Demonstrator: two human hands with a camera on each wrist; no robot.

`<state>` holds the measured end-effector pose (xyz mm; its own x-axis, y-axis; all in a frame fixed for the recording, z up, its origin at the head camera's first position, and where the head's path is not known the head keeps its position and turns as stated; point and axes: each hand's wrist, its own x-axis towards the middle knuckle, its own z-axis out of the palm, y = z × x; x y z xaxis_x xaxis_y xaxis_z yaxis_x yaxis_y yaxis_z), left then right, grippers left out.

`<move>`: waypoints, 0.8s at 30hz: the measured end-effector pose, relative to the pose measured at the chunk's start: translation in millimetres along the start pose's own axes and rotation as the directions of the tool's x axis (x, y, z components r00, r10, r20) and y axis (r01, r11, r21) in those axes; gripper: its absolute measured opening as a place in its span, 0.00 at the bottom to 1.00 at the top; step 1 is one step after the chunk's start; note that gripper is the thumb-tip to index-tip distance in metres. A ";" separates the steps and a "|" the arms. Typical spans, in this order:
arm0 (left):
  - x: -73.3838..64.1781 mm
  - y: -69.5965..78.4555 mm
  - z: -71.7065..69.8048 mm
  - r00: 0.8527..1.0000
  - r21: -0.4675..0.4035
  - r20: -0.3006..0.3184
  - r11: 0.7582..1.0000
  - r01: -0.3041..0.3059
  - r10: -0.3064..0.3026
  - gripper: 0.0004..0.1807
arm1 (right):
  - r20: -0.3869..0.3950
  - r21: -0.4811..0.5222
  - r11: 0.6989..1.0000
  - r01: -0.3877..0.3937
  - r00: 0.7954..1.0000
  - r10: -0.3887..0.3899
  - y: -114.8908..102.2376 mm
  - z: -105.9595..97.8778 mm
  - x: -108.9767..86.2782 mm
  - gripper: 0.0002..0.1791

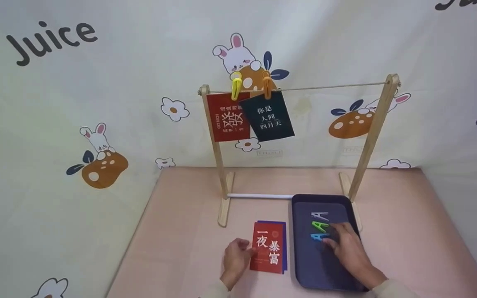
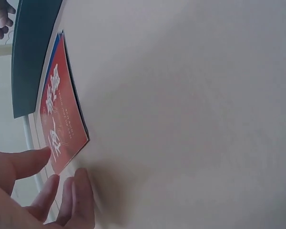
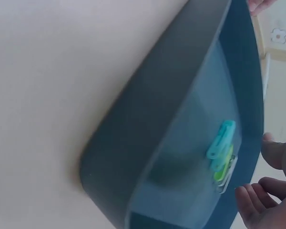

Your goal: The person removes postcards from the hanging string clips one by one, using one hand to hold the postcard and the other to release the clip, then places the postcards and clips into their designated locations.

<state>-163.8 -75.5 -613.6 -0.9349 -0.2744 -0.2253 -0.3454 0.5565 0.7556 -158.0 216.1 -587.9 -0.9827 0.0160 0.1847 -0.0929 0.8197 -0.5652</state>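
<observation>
My left hand [image 1: 235,258] is at the left edge of a red card [image 1: 265,248] with white characters, its thumb tip overlapping that edge. Under the red card, a blue card [image 1: 285,248] shows along the top and right. In the left wrist view, the thumb [image 2: 35,162] and fingers are apart with nothing between them. My right hand [image 1: 352,250] hovers over the dark tray [image 1: 321,265], thumb and fingers spread beside a blue clothespin [image 3: 221,139] and a green clothespin [image 1: 319,226]. A pale grey clothespin [image 1: 319,216] lies just behind these.
Behind stands a wooden rack [image 1: 373,128] with a string [image 1: 329,87] across its top. From the string hang a red card [image 1: 224,124] under a yellow clothespin [image 1: 236,89] and a dark green card [image 1: 269,116] under an orange clothespin [image 1: 267,86], partly overlapping.
</observation>
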 end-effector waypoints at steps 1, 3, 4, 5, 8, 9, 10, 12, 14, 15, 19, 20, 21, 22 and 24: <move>-0.2 0.7 -1.4 1.000 -0.009 0.016 1.000 -0.001 0.001 0.13 | 0.004 -0.004 1.000 0.002 1.000 -0.002 -1.2 -2.2 -0.4 0.26; -1.2 3.3 -4.6 0.999 -0.024 0.046 1.000 -0.014 0.015 0.15 | 0.010 -0.017 1.000 0.008 1.000 -0.008 -3.6 -5.9 -1.7 0.26; -2.0 5.0 -6.5 0.998 -0.031 0.062 0.999 -0.020 0.022 0.17 | 0.008 -0.020 1.000 0.013 1.000 -0.013 -4.9 -7.5 -2.4 0.26; -2.8 6.9 -8.5 0.997 -0.033 0.077 0.999 -0.030 0.032 0.18 | 0.003 -0.023 1.000 0.022 1.000 -0.022 -6.5 -9.2 -3.0 0.26; -6.2 15.0 -15.4 0.990 -0.032 0.127 0.998 -0.053 0.057 0.24 | -0.034 -0.025 0.998 0.065 0.997 -0.066 -13.5 -15.3 -4.1 0.25; -7.6 18.3 -18.2 0.987 -0.031 0.147 0.998 -0.057 0.061 0.27 | -0.052 -0.024 0.996 0.086 0.995 -0.088 -16.5 -18.0 -4.0 0.24; -9.2 21.7 -20.9 0.984 -0.028 0.165 0.998 -0.062 0.066 0.29 | -0.071 -0.024 0.994 0.109 0.991 -0.110 -19.7 -21.2 -4.0 0.24; -12.2 28.9 -26.6 0.978 -0.028 0.194 0.997 -0.073 0.077 0.33 | -0.114 -0.041 0.987 0.158 0.980 -0.161 -26.7 -29.0 -3.5 0.24; -15.0 36.1 -32.9 0.973 -0.032 0.211 0.996 -0.088 0.093 0.36 | -0.161 -0.057 0.976 0.212 0.962 -0.218 -33.7 -37.5 -2.0 0.24; -16.4 39.5 -36.1 0.970 -0.039 0.220 0.995 -0.096 0.103 0.37 | -0.181 -0.069 0.969 0.236 0.953 -0.244 -37.1 -42.1 -1.3 0.24; -22.3 54.3 -50.1 0.956 -0.062 0.250 0.988 -0.140 0.152 0.43 | -0.246 -0.111 0.934 0.338 0.901 -0.356 -48.8 -60.5 4.0 0.24; -23.6 58.0 -53.6 0.951 -0.071 0.256 0.985 -0.160 0.172 0.45 | -0.256 -0.124 0.924 0.361 0.888 -0.381 -51.3 -65.2 5.9 0.25; -24.7 62.1 -57.2 0.947 -0.077 0.258 0.981 -0.177 0.191 0.46 | -0.262 -0.134 0.913 0.386 0.875 -0.408 -53.6 -70.2 8.2 0.25; -25.6 66.3 -61.0 0.943 -0.083 0.257 0.977 -0.195 0.210 0.48 | -0.267 -0.146 0.898 0.416 0.857 -0.441 -55.7 -75.2 11.5 0.25; -25.6 74.0 -68.6 0.932 -0.106 0.253 0.965 -0.238 0.258 0.49 | -0.268 -0.164 0.866 0.473 0.823 -0.501 -59.9 -86.3 18.8 0.25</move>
<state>-159.8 -81.1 -509.8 -0.9816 0.0860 -0.1706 -0.1019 0.5193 0.8485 -157.1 216.7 -481.2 -0.7194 -0.2437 0.6504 -0.5187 0.8113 -0.2698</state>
